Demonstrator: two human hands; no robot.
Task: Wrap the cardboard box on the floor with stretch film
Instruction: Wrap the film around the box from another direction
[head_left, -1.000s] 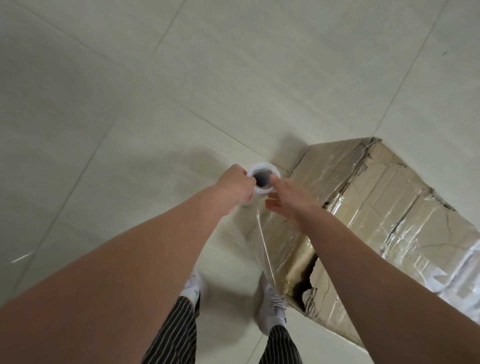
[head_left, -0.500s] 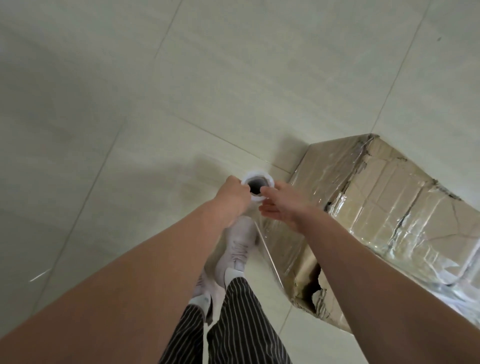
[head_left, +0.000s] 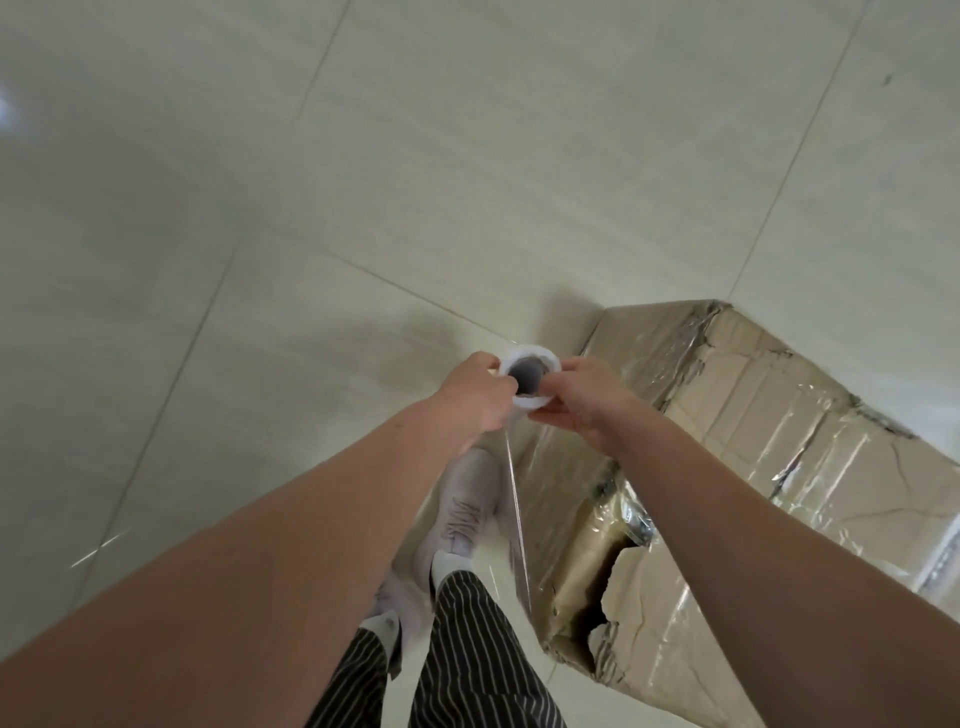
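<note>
A battered cardboard box (head_left: 810, 467) lies on the floor at the right, shiny with stretch film across its top and near side; its near corner is torn open. I hold the white stretch film roll (head_left: 530, 382) upright, seen end-on with its dark core, just left of the box. My left hand (head_left: 480, 397) grips the roll from the left. My right hand (head_left: 582, 402) grips it from the right. A clear sheet of film (head_left: 514, 499) runs from the roll down to the box's near corner.
Pale tiled floor (head_left: 363, 182) stretches out to the left and beyond the box. My feet in white shoes (head_left: 465, 512) and striped trousers (head_left: 467, 660) stand just left of the box's torn corner.
I have stepped forward along the box's left side; one foot has come forward under my arms. The roll, still in both hands, has moved further along the box, paying out film.
</note>
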